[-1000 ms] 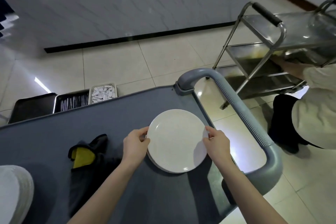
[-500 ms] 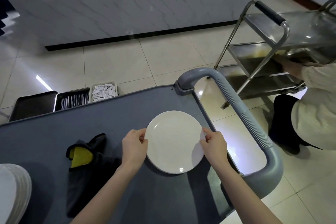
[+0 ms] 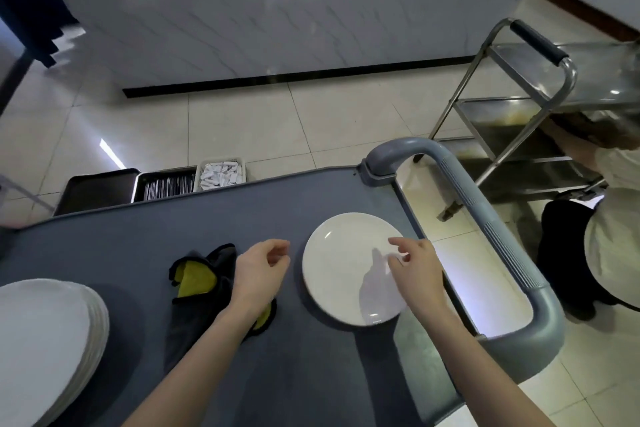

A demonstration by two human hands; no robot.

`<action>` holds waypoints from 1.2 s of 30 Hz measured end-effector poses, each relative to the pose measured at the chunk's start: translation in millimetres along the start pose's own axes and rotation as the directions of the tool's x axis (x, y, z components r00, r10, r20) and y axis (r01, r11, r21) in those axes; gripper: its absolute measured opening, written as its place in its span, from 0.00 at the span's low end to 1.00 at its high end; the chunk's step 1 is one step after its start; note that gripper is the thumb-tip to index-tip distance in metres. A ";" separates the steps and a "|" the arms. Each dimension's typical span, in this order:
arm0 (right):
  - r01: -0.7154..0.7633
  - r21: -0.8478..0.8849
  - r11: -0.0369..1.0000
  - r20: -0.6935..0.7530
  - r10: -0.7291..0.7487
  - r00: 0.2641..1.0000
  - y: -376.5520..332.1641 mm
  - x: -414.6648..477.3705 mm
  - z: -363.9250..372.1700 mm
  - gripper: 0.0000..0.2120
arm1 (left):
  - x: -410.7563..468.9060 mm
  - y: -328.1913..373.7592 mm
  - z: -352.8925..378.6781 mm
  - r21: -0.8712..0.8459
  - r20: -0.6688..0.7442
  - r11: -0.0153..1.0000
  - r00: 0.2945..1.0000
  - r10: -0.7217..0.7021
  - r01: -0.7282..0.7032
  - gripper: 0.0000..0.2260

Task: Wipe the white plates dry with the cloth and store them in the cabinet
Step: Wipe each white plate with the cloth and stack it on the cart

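A white plate point(image 3: 346, 263) lies flat on the grey cart top point(image 3: 298, 364), near its right edge. My right hand point(image 3: 417, 270) hovers over the plate's right side, fingers loosely curled, holding nothing. My left hand point(image 3: 258, 269) hangs just left of the plate, relaxed and empty, above the dark grey and yellow cloth point(image 3: 197, 282) that lies crumpled on the cart. A stack of white plates point(image 3: 45, 340) sits at the cart's lower left corner.
The cart's grey handle point(image 3: 485, 218) curves along the right. A steel trolley point(image 3: 519, 114) stands beyond it, with a crouching person point(image 3: 609, 239) beside it. Trays with cutlery point(image 3: 166, 185) and white packets point(image 3: 221, 174) sit on the floor behind the cart.
Both hands let go of the plate's rim; it now rests on the cart. My left hand drew back toward the cloth, my right lifted over the plate.
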State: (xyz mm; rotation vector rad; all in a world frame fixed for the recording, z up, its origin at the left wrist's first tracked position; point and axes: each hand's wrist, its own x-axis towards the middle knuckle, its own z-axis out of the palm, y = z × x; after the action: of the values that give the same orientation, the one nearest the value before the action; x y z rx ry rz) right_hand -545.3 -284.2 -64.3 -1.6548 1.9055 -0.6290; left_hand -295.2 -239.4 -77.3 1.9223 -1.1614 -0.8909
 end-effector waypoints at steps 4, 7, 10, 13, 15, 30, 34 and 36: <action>0.174 0.041 0.984 0.098 -0.177 0.979 -51.7 -12.0 28.4 0.12 | -11.1 -10.8 -48.1 -0.009 -0.067 0.998 0.996 0.056 -0.056 0.09; 0.307 0.076 0.949 0.210 -0.316 0.925 -99.0 -27.5 58.1 0.11 | -24.5 -27.6 -93.5 -0.053 -0.163 0.997 0.985 0.047 -0.057 0.09; 0.414 0.148 0.898 0.336 -0.439 0.833 -144.6 -49.1 89.6 0.11 | -43.2 -52.2 -141.0 -0.091 -0.284 0.996 0.959 -0.007 -0.019 0.11; 0.487 0.197 0.851 0.432 -0.521 0.736 -182.5 -73.8 120.1 0.11 | -63.3 -80.8 -183.8 -0.086 -0.391 0.996 0.918 -0.067 0.036 0.11; 0.511 0.210 0.833 0.490 -0.542 0.683 -202.5 -89.9 139.2 0.11 | -76.8 -99.3 -209.4 -0.085 -0.461 0.992 0.880 -0.117 0.088 0.09; 0.570 0.124 0.812 0.627 -0.510 0.589 -265.9 -158.2 237.6 0.21 | -137.0 -189.5 -307.6 0.140 -0.606 0.943 0.779 -0.160 0.303 0.17; 0.513 0.144 0.846 0.589 -0.490 0.643 -268.7 -164.4 244.1 0.21 | -140.1 -196.8 -315.9 0.021 -0.574 0.955 0.785 -0.232 0.297 0.19; 0.483 0.154 0.862 0.567 -0.477 0.671 -269.2 -166.9 245.4 0.20 | -140.6 -198.0 -318.8 0.001 -0.568 0.964 0.793 -0.220 0.268 0.19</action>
State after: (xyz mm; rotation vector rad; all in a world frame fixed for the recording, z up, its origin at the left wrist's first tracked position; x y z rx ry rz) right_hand -165.5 -156.9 -56.0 -2.0737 1.0204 -0.2299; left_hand 3.5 26.6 -53.1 2.2269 -0.6057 -0.3403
